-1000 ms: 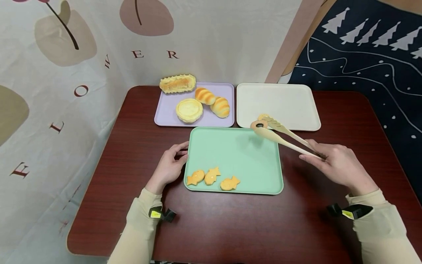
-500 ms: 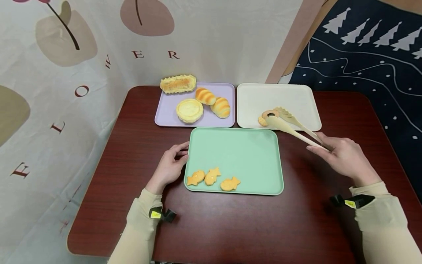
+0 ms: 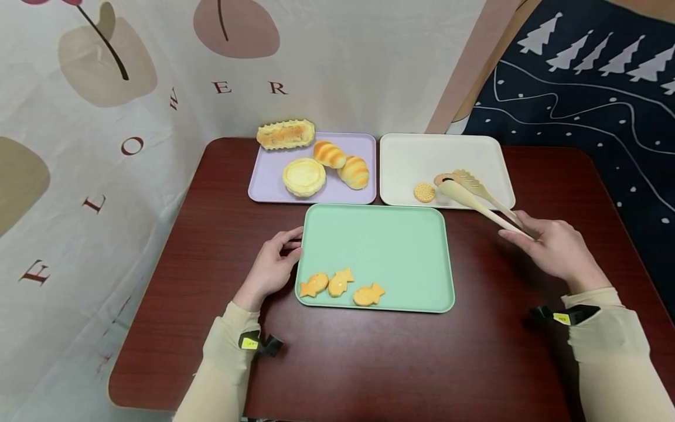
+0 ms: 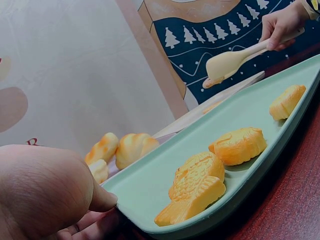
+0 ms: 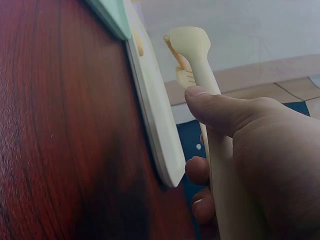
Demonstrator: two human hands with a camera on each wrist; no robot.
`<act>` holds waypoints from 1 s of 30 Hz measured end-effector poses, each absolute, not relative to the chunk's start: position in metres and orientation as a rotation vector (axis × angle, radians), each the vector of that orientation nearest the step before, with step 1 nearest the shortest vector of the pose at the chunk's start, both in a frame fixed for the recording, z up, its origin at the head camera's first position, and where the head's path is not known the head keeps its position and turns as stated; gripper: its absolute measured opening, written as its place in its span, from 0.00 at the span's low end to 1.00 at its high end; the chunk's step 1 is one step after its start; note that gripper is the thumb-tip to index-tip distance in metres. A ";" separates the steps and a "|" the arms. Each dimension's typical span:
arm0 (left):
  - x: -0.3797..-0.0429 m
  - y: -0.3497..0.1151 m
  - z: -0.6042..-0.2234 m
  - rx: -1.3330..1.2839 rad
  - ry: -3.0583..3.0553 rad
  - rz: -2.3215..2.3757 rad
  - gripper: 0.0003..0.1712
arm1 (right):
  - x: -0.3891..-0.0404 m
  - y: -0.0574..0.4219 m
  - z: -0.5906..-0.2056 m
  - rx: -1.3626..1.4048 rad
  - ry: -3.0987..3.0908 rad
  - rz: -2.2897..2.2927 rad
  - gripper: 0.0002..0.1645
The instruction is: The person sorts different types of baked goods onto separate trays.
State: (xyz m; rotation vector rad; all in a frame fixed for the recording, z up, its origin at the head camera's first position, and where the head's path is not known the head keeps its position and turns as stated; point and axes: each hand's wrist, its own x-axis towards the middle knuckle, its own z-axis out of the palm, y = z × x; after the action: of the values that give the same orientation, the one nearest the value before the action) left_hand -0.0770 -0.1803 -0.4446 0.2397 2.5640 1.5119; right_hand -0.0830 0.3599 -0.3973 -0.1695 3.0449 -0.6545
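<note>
My right hand (image 3: 554,246) grips a pair of cream tongs (image 3: 487,213). Between their tips is a round brown cookie (image 3: 446,177) with a dark centre, partly hidden by the tongs, held over the white tray (image 3: 459,146). A round yellow biscuit (image 3: 424,192) lies on that tray, left of the tips. Beside the green tray (image 3: 379,246), my left hand (image 3: 271,264) rests with relaxed fingers and thumb against its left edge. Three fish-shaped biscuits, one at the near left corner (image 4: 192,190), one beside it (image 4: 240,146) and one farther right (image 3: 368,295), lie along the tray's near side.
A lilac tray (image 3: 263,184) stands behind the green one, left of the white tray. It bears a round tart (image 3: 304,177), two striped rolls (image 3: 353,172) and a long crimped pastry (image 3: 286,134) overhanging its back corner. A printed cloth (image 3: 337,64) hangs behind the dark red table (image 3: 200,234).
My right hand has carried the tongs and cookie rightward, from the green tray's far right corner to over the white tray, uncovering the round yellow biscuit. My left hand stays put.
</note>
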 end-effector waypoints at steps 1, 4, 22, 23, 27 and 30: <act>-0.077 -0.180 -0.445 0.241 2.561 1.513 0.27 | -0.083 0.361 -0.398 -0.161 3.040 -0.653 0.44; -0.077 -0.180 -0.445 0.246 2.550 1.523 0.27 | -0.084 0.363 -0.401 -0.144 3.027 -0.657 0.44; -0.077 -0.179 -0.443 0.248 2.546 1.533 0.27 | -0.084 0.372 -0.408 -0.057 2.982 -0.580 0.49; -0.077 -0.179 -0.443 0.248 2.546 1.533 0.26 | -0.084 0.373 -0.408 -0.046 2.973 -0.575 0.50; -0.077 -0.179 -0.443 0.247 2.554 1.528 0.26 | -0.083 0.375 -0.408 -0.003 2.954 -0.568 0.51; -0.078 -0.180 -0.444 0.249 2.561 1.524 0.26 | -0.082 0.376 -0.408 0.012 2.955 -0.565 0.51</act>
State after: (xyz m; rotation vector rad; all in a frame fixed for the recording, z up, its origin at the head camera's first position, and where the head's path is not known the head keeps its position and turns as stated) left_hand -0.0778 -0.1798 -0.4441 0.2492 2.5607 1.5242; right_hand -0.0820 0.3763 -0.4080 0.0122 2.9552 -0.5646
